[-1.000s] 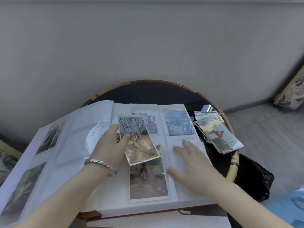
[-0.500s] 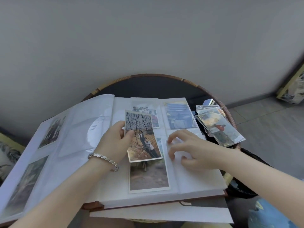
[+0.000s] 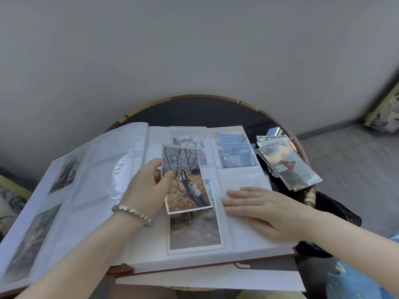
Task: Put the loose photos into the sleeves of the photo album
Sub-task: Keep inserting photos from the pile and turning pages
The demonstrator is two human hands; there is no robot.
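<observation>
Photo [image 3: 185,180] pinched in left hand [image 3: 146,188] — empty sleeve [image 3: 244,180] pressed beneath right hand [image 3: 265,210], fingers straight; sleeve mouth must be opened next.

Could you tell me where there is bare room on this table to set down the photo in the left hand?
Bare dark tabletop shows only behind the album, up to the far rim. The right side is crowded by the pile of photos; the right hand rests on the empty sleeve.

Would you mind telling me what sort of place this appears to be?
Most likely a room in a home: a round rattan-rimmed table stands by a plain wall on a tiled floor, bearing a photo album and loose photos.
</observation>
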